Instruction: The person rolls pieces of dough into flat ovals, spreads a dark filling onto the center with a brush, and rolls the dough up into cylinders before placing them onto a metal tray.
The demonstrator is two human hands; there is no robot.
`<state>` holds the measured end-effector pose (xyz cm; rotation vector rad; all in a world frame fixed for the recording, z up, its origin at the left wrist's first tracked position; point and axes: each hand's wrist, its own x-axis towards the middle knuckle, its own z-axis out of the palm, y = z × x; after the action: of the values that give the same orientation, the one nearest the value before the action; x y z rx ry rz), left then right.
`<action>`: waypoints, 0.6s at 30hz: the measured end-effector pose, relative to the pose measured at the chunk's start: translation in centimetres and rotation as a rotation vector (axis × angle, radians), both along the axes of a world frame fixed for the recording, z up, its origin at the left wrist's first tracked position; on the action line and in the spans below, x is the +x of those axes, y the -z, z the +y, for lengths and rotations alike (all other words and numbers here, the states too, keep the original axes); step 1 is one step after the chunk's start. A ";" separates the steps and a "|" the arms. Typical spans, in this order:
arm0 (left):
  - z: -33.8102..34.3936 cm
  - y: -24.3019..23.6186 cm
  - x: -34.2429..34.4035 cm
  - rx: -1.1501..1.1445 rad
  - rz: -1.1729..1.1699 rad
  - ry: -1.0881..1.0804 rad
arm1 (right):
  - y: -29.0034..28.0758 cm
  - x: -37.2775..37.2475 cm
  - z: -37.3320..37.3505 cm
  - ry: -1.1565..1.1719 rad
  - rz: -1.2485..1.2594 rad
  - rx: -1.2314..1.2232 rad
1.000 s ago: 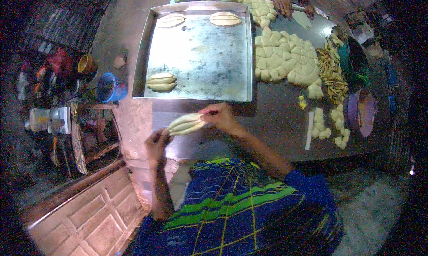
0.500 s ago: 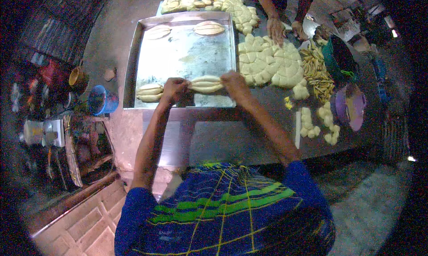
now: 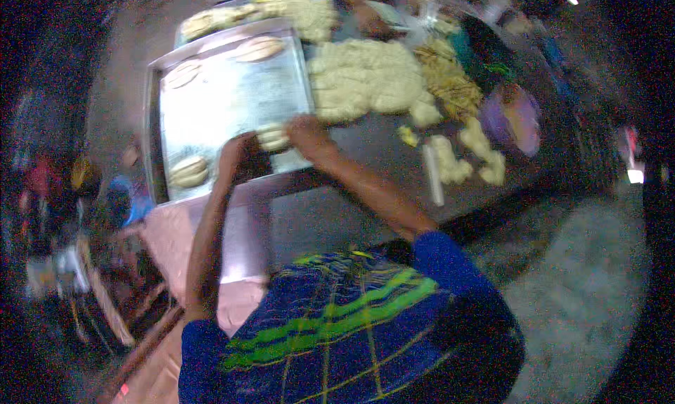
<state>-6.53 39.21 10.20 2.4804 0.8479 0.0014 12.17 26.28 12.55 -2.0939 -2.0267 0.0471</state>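
We have three shaped dough pieces set out on the metal tray (image 3: 218, 116): a far-left piece (image 3: 184, 74), a far-right piece (image 3: 259, 49) and a near-left piece (image 3: 189, 171). A fourth, the near-right piece (image 3: 273, 137), is at the tray's near right corner, between our two hands. By our reckoning the work is only partly along, since a wide sheet of cut dough (image 3: 373, 80) spreads on the desk (image 3: 309, 214) just right of the tray, more dough (image 3: 302, 14) lies beyond the tray's far edge, and small dough lumps (image 3: 450, 161) sit farther right, beside a white stick (image 3: 434, 175); none of these has the long ridged form. Our left hand (image 3: 240, 154) is at the left end of the fourth piece and our right hand (image 3: 309, 137) at its right end, both seemingly touching it, a short gap of dough showing between them. The fingers look curled, but the blur is heavy, so we cannot tell whether they pinch the ends or merely rest there. Our left forearm rises nearly straight over the tray's near edge, while our right slants in from the lower right, over the desk. Across the desk, another person's hand (image 3: 373, 24) is by the dough.
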 end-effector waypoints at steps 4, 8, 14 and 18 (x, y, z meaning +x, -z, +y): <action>-2.3 -6.4 2.0 0.022 0.176 0.076 | 1.3 -0.7 -1.0 0.100 -0.125 0.048; 0.3 -2.7 -4.7 0.168 -0.411 -0.033 | -3.1 -2.0 -4.9 0.149 0.186 0.474; -9.9 -6.9 -5.5 0.025 -0.649 -0.377 | -2.2 10.0 -26.2 0.885 0.317 0.420; -20.7 -7.5 -3.4 -0.140 -0.553 -0.219 | 4.2 20.5 -40.0 0.986 0.497 0.516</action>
<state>-9.96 18.52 17.66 2.0819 0.8294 0.6485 32.72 -13.68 8.33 -2.1759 -0.5314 -0.1000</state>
